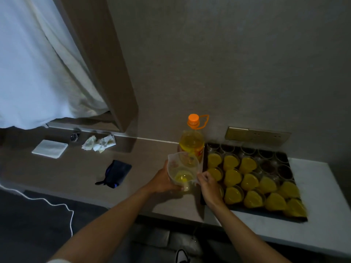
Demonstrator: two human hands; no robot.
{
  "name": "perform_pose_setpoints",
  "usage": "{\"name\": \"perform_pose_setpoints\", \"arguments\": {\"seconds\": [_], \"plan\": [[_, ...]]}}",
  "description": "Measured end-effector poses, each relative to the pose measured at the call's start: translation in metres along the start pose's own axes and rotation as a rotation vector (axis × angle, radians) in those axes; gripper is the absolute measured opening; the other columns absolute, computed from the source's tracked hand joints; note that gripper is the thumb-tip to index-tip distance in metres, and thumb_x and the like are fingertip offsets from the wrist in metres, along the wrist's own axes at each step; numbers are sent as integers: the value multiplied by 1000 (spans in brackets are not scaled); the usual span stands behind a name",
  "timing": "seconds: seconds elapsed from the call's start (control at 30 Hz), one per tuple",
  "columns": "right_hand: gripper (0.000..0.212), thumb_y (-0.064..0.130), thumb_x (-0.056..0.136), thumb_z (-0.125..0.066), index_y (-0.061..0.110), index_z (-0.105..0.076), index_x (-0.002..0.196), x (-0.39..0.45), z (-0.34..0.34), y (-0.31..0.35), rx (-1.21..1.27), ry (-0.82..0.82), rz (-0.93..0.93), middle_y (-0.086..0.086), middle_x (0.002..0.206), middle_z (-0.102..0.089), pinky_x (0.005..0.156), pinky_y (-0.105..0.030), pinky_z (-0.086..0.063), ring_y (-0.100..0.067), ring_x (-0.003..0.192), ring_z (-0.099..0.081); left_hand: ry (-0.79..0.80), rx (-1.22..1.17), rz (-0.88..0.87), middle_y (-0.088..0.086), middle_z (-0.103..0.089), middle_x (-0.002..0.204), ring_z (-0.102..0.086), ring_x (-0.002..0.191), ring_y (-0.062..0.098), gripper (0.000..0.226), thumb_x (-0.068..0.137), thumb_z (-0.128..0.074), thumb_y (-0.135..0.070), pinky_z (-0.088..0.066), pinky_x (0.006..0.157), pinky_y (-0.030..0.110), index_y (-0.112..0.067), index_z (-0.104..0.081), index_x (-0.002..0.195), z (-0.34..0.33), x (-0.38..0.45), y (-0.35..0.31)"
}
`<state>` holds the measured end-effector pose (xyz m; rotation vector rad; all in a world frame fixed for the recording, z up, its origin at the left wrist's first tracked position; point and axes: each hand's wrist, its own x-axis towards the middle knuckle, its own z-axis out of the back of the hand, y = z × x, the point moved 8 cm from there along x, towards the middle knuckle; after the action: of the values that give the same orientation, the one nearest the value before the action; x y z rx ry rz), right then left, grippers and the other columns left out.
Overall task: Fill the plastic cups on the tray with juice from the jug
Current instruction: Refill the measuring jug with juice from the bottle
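A clear plastic jug [183, 168] with a little yellow juice at its bottom sits on the counter just left of the tray. My left hand [163, 180] grips its left side. At the jug's right rim, my right hand [208, 184] pinches the edge or handle. The dark tray [284, 156] holds several plastic cups. Those in the front and left rows [248, 182] are filled with orange juice, while the cups along the back and right [267, 166] look empty. A large juice bottle [191, 141] with an orange cap stands behind the jug.
A dark pouch [116, 173] lies on the counter to the left. Crumpled tissues [98, 143], a white napkin pack [49, 149] and a watch [74, 137] sit near the wall. A white cable [57, 205] trails over the counter edge. A wall socket [258, 136] is behind the tray.
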<state>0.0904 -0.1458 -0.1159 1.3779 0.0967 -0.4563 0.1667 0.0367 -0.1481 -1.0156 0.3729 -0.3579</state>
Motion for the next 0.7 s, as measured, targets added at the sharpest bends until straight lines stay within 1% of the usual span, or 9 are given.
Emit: {"name": "perform_pose_setpoints", "arguments": {"seconds": [0.07,0.13,0.2,0.33,0.47,0.6,0.67,0.7], "plan": [[23,19,102,-58,14,-52,81,0,2,-7,-75,-29,-19,-1,73,-54,57,-23,-38,-13,68,-51,31,15,3,-7,-47,150,-48,138,12,122,61,-100,-34,-44,113,47,-23,-24,155,-1,3,3],[14,14,99,-59,10,-57,86,1,4,-9,-149,-63,-7,-3,75,-58,54,-19,-37,-14,69,-55,74,26,7,-9,-47,149,-49,137,9,122,61,-100,-34,-45,112,47,-28,-23,156,-3,6,6],[9,10,96,-59,7,-60,88,1,5,-10,-166,-103,-2,-4,75,-61,55,-19,-39,-17,72,-58,105,40,3,-11,-48,149,-49,136,8,120,62,-99,-33,-45,111,47,-32,-25,155,-6,9,9],[10,10,94,-60,7,-61,84,0,8,-17,-178,-160,-44,-7,77,-65,60,-31,-44,-19,74,-61,131,47,-39,-12,-50,148,-51,136,10,118,61,-100,-33,-46,111,48,-34,-28,155,-14,12,5],[14,11,93,-62,12,-58,80,-2,9,-23,-232,-172,-47,-4,74,-62,59,-31,-42,-17,72,-59,153,55,-63,-12,-52,146,-52,134,9,112,61,-99,-38,-46,111,48,-34,-34,152,-22,14,2],[14,12,88,-67,14,-58,76,1,12,-29,-259,-169,-58,-2,69,-60,64,-35,-47,-19,70,-60,152,45,-81,-10,-51,148,-51,136,11,113,62,-100,-33,-45,112,50,-30,-34,153,-25,12,4],[16,14,87,-67,15,-56,76,4,13,-30,-263,-159,-63,-2,69,-60,63,-36,-46,-20,70,-60,196,57,-64,-10,-49,148,-49,136,10,112,62,-98,-30,-45,112,46,-32,-33,153,-25,14,5],[17,17,87,-68,16,-55,76,6,14,-30,-267,-156,-64,-1,70,-59,63,-35,-46,-20,71,-60,233,94,-59,-11,-48,148,-48,136,8,112,61,-98,-29,-45,112,40,-31,-33,152,-23,16,6]]}}
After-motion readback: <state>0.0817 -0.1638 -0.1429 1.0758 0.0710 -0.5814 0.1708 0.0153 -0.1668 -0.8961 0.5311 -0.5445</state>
